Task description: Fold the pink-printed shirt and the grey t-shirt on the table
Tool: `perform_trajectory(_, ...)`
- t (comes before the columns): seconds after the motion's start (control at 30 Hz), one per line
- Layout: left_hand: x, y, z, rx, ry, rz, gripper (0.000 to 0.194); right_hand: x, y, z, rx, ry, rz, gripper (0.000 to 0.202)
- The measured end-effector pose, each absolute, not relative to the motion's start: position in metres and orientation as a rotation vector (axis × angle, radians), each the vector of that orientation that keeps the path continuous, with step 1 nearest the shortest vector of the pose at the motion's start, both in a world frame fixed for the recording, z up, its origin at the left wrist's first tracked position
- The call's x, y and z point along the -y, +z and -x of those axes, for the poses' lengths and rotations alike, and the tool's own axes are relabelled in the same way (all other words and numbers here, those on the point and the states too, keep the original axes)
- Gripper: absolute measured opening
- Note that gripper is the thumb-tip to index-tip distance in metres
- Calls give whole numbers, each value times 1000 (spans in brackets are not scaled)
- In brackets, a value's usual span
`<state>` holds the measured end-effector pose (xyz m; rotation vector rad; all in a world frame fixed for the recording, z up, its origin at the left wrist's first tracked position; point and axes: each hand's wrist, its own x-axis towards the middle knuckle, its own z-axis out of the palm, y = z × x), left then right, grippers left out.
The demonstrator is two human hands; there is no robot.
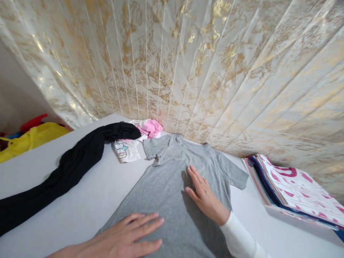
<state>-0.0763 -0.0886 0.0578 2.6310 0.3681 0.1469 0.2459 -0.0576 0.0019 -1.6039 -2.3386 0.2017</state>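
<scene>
A grey short-sleeved T-shirt (166, 186) lies spread out on a white table (88, 200), its neckline toward the curtain. My left hand (134, 231) is over the lower left part of the shirt, palm down with fingers spread. Over the chest area is my right hand (202, 195), fingers stretched out, casting a shadow on the cloth. Whether the right palm touches the fabric I cannot tell. The shirt's left-side sleeve is slightly bunched near the armpit. Its bottom hem runs out of view.
A long black garment (77, 157) stretches across the left side. Beside it lie a white printed cloth (127, 150) and a pink one (152, 127). Folded clothes (295, 190) are stacked at right. Yellow cloth (34, 138) is at far left. A gold-patterned curtain (172, 64) hangs behind.
</scene>
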Motion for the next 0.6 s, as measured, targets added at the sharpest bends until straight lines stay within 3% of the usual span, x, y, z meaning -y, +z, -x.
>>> perform_trajectory(0.13, 76, 52, 47, -590, 194, -2680, 48, 113, 2, -245, 2375, 175, 1582, 63)
perform_trajectory(0.33, 52, 18, 34, -678, 210, -2775, 55, 102, 1, -323, 2130, -149, 2085, 54)
perform_trajectory(0.4, 56, 23, 34, -596, 273, -2792, 52, 103, 3, -334, 2123, -197, 2035, 53)
perform_trajectory(0.6, 95, 52, -10, -92, 243, -2721, 23, 132, 17, -285, 2356, 130, 1703, 52)
